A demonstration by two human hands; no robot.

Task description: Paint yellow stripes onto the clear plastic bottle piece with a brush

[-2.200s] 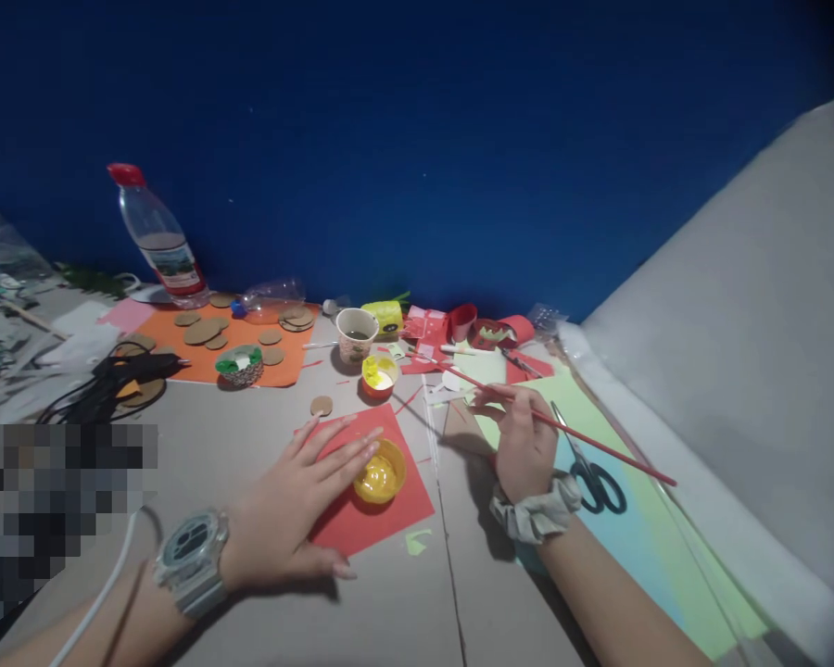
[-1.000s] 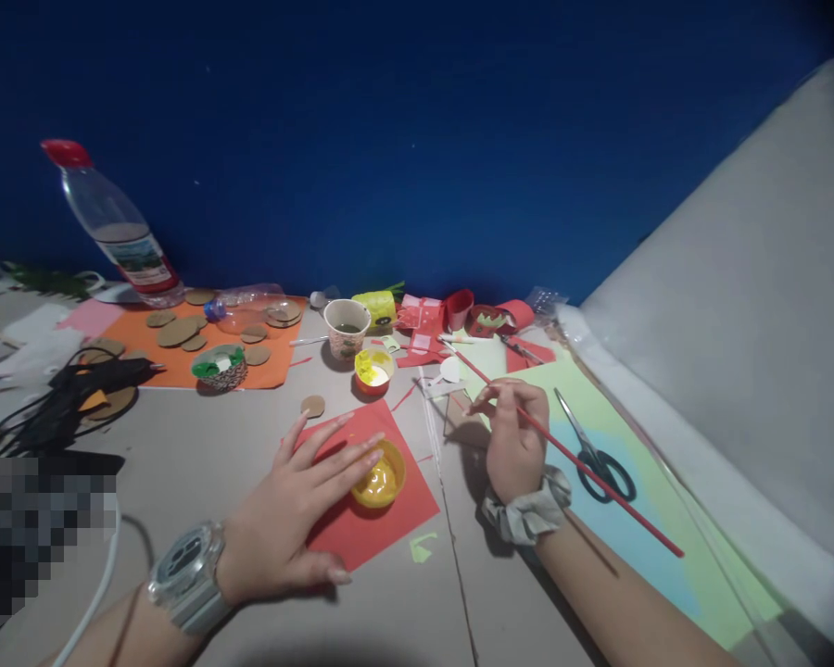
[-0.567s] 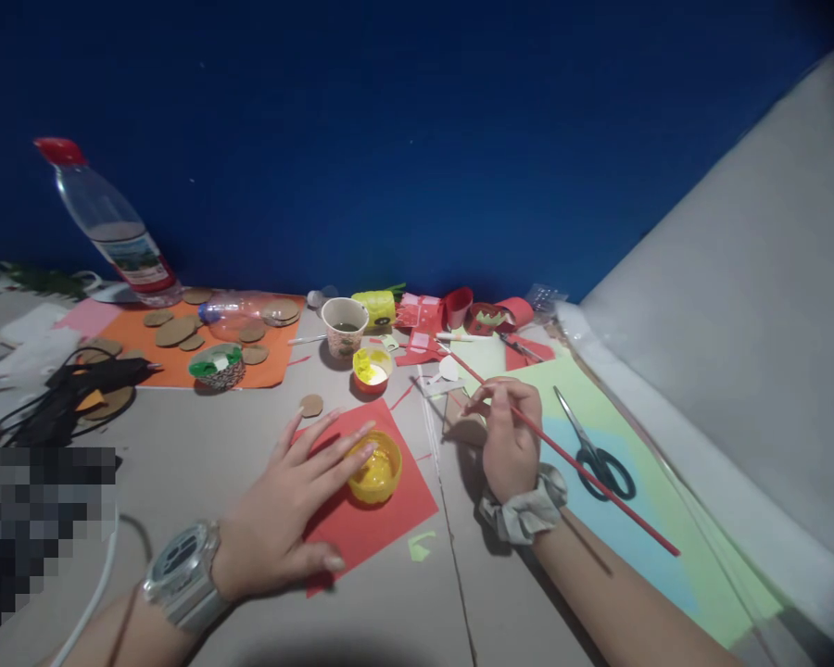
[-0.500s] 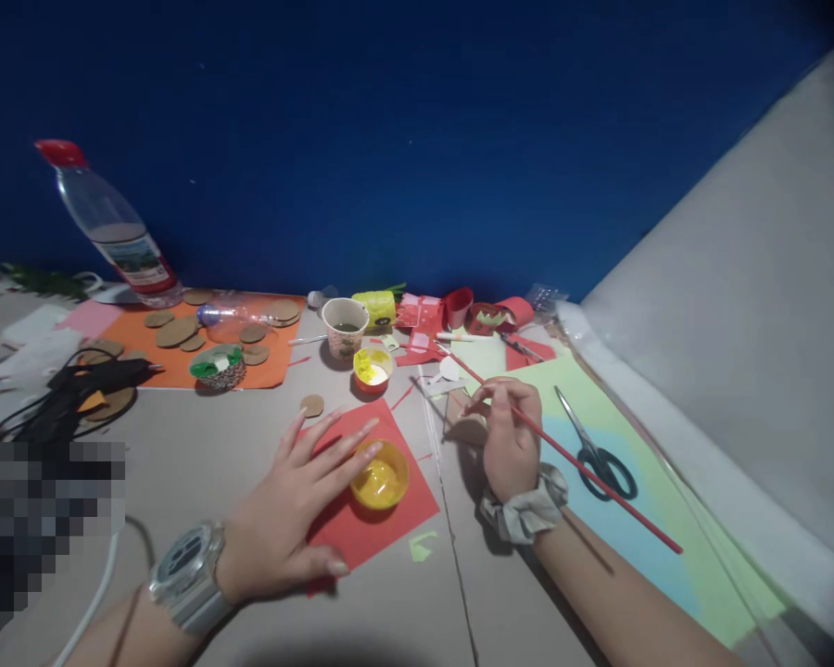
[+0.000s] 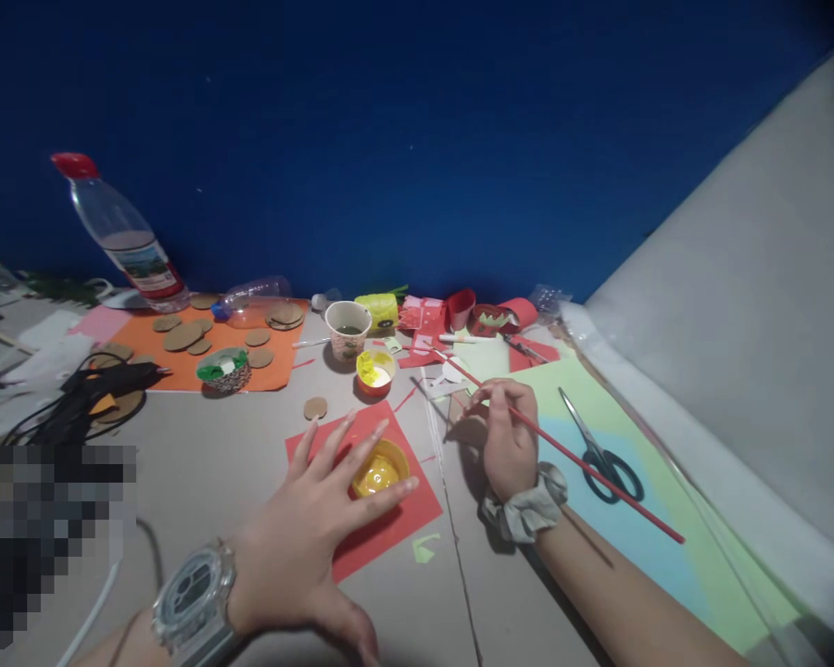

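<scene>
My left hand is spread wide, palm down, over a square of red paper. Its fingers reach across a small round bowl of yellow paint that stands on the paper; whether they touch the bowl I cannot tell. In my right hand is a long thin red paintbrush, pinched between thumb and fingers with its tip pointing to the far left. A paper cup of dark liquid and a small cup with yellow and white paint stand beyond the red paper.
Black-handled scissors lie on green and blue paper at right. Orange paper at left carries cardboard discs and a green-topped cup. A tall bottle stands behind, with a black glue gun nearer. Red paper crafts line the blue wall.
My left hand has spread its fingers wider and shifted right and nearer over the yellow bowl. The right hand with the paintbrush has barely moved. The view has shifted slightly.
</scene>
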